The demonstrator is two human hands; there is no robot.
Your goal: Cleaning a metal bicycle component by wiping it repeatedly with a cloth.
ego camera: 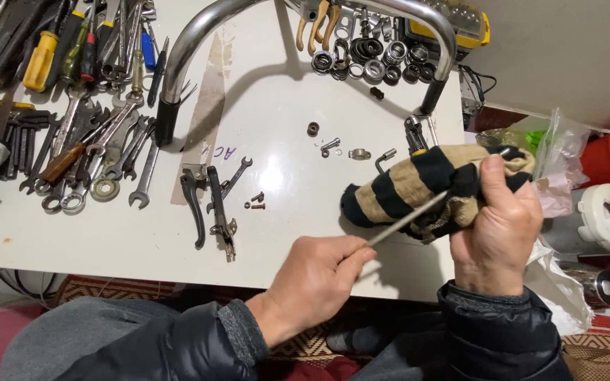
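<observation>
Wrenches left of brake levers

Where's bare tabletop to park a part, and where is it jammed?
Free: the near-left table edge, below the wrench pile and left of the brake levers. Also the middle, between the two bolts and the striped cloth held in the right hand. Crowded: the far-left tools and the bearing rings under the handlebar. The left hand holds a thin rod.

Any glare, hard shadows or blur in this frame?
Head view: glare patch on the white table; handlebar throws a hard shadow; left hand, right hand, rod and striped cloth all sharp; edges bend slightly.
</observation>
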